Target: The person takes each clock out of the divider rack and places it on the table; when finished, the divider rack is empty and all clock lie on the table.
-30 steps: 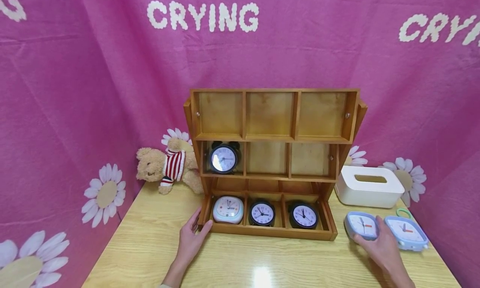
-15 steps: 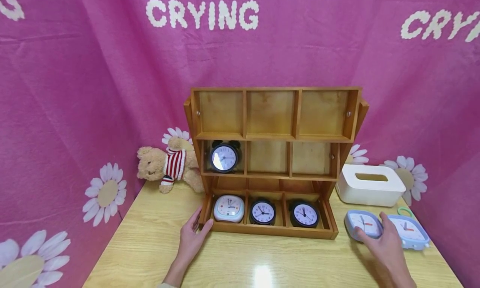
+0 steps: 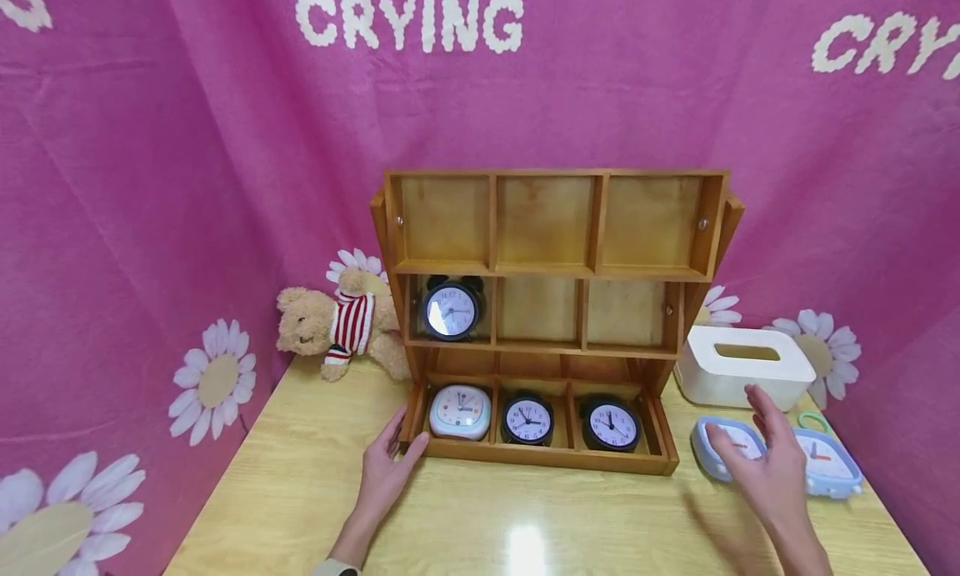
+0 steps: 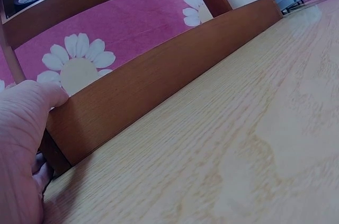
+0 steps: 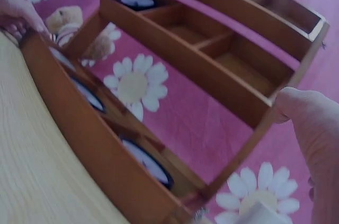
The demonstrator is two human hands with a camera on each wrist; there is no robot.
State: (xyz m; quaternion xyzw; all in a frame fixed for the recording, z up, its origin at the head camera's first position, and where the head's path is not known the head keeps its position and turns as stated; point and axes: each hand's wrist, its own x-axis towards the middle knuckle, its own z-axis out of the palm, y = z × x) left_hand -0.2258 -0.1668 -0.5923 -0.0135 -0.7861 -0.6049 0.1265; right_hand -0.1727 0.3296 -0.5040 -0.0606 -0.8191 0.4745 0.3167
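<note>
My left hand (image 3: 384, 474) holds the front left corner of a brown wooden display shelf (image 3: 540, 457); in the left wrist view its thumb (image 4: 50, 94) lies over the front board's corner. The bottom row holds a white clock (image 3: 461, 409) and two black clocks (image 3: 527, 419). A black twin-bell alarm clock (image 3: 452, 311) stands in the middle row's left compartment. My right hand (image 3: 776, 468) hovers with spread fingers and nothing between them. Beneath and behind it lie a blue alarm clock (image 3: 707, 453) and a second blue clock (image 3: 834, 469), both partly hidden.
A white tissue box (image 3: 705, 374) stands right of the shelf. A green ring (image 3: 814, 421) lies by the farther-right blue clock. Left of the shelf a teddy bear (image 3: 351, 326) in a striped shirt lies on its side. Pink flowered cloth (image 3: 600, 84) hangs behind.
My right hand has come up off the nearer blue clock, its fingers spreading apart. The left hand stays at the shelf corner. The head view has tilted slightly.
</note>
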